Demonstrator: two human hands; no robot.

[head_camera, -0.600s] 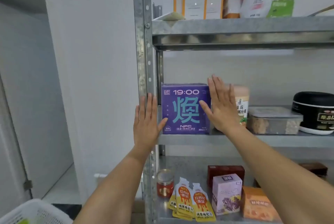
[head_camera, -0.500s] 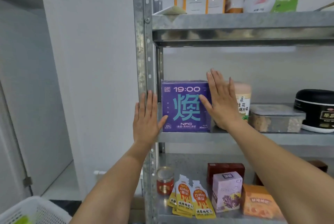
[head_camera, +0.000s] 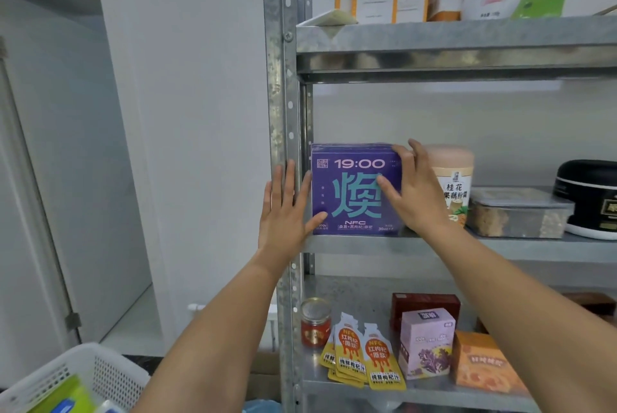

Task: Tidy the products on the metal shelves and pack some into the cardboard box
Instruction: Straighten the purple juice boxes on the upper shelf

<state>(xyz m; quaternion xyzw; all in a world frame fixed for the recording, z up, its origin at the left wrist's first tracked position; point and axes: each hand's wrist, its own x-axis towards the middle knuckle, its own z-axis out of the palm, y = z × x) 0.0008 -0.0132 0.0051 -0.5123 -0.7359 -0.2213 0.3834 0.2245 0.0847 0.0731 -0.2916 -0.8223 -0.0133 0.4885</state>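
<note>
Purple box [head_camera: 347, 194] with teal lettering stands upright at the left end of the middle metal shelf [head_camera: 521, 247], close against the upright post [head_camera: 278, 95]. The right hand [head_camera: 415, 202] grips the box at its upper right corner: the fingers curl round the right edge and the thumb lies across the front face. The left hand [head_camera: 283, 217] is flat with straight fingers laid on the post, its thumb touching the box's lower left corner. A pale jar [head_camera: 452, 165] stands just beside the box on the right, behind the right hand.
</note>
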